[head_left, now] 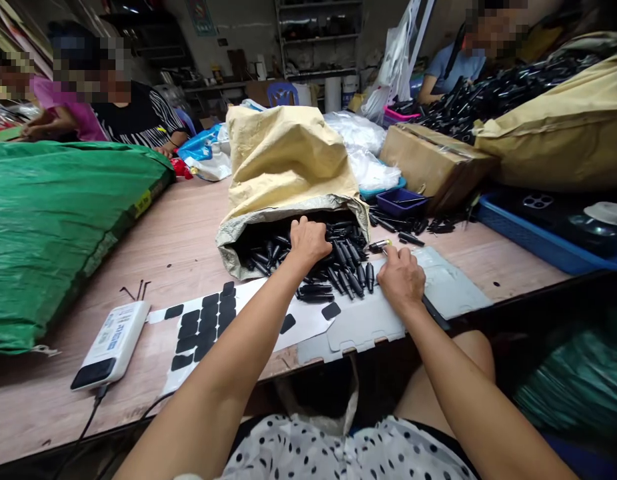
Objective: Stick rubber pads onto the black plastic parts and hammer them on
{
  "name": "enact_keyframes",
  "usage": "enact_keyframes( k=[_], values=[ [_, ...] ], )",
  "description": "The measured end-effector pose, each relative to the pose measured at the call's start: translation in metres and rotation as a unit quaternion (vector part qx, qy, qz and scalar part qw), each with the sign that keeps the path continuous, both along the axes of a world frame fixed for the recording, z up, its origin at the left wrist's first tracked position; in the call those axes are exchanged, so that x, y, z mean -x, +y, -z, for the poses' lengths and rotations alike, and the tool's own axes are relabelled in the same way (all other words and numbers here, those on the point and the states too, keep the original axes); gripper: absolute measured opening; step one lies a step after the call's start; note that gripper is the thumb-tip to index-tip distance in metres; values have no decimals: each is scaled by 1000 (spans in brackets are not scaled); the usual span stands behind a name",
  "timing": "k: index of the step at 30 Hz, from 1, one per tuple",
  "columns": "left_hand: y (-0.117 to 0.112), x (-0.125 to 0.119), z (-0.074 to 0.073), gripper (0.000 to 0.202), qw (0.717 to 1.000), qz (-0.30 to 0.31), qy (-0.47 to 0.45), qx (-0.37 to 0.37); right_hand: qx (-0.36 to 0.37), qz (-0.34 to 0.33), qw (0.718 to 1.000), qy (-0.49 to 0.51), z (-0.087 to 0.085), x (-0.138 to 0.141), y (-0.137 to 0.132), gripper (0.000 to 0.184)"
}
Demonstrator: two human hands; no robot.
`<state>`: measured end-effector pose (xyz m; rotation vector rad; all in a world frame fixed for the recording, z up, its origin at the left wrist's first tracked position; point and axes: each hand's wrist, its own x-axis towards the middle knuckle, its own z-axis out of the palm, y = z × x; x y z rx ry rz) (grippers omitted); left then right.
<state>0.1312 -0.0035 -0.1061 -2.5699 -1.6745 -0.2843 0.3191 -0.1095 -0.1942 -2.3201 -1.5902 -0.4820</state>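
Black parts (pixel 347 257) at an open sack (pixel 288 157), left hand (pixel 309 239) curled over, right hand (pixel 402 275) curled beside, cannot tell either grip

Back shelves (pixel 321 37) dim, soft in detail; worktop (pixel 193 207) moderately bright. Deep shadow inside the mouth of the tan sack (pixel 288 153), small glints on the black heap (pixel 518 83) at right. Wide-angle stretch toward the edges, green bag (pixel 63 207) drawn out.

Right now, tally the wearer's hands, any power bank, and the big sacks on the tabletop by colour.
Left hand and right hand: 2
White power bank: 1
Green sack: 1
Tan sacks: 2
Total: 6
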Motion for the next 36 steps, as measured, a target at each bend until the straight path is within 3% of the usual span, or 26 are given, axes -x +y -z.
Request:
enact_keyframes(
  k=[5, 9, 13, 17, 19, 21, 23, 26, 28, 30, 31, 33, 36],
  values=[
    [-3, -4, -11, 30, 987, -133, -72, 59, 7, 4, 1000, 9, -2, 2, -1, 35],
    [-23, 26, -27, 28, 951, -202, -231, 36, 11, 5, 1000, 27, -2, 1, 1, 37],
    [-84, 60, -20, 27, 896, -134, -422, 37, -8, -12, 999, 52, -15, 3, -7, 36],
    [-160, 72, 13, 38, 848, -93, -522, 2, -117, -46, 980, 154, -43, 35, -44, 37],
    [-189, 69, 31, 36, 839, -101, -534, -19, -76, -154, 929, 327, -52, 63, -67, 33],
    [-208, 64, 46, 35, 847, -95, -522, -22, 42, -250, 822, 510, -53, 89, -85, 38],
    [-219, 61, 55, 34, 865, -70, -497, 3, 91, -265, 762, 584, -48, 108, -97, 41],
    [-227, 63, 58, 42, 890, -25, -451, 58, 106, -245, 761, 592, -41, 115, -101, 36],
    [-226, 69, 54, 52, 915, -1, -403, 31, 122, -246, 769, 577, -41, 108, -100, 34],
    [-221, 77, 47, 60, 940, 51, -338, -19, 140, -275, 760, 572, -46, 99, -100, 31],
    [-217, 81, 44, 62, 948, 87, -305, -29, 156, -297, 740, 583, -49, 95, -100, 29],
    [-208, 87, 41, 57, 953, 150, -263, -14, 211, -324, 666, 638, -55, 90, -103, 29],
    [-198, 93, 44, 35, 951, 152, -268, 21, 267, -277, 552, 740, -60, 83, -108, 37]
  ],
)
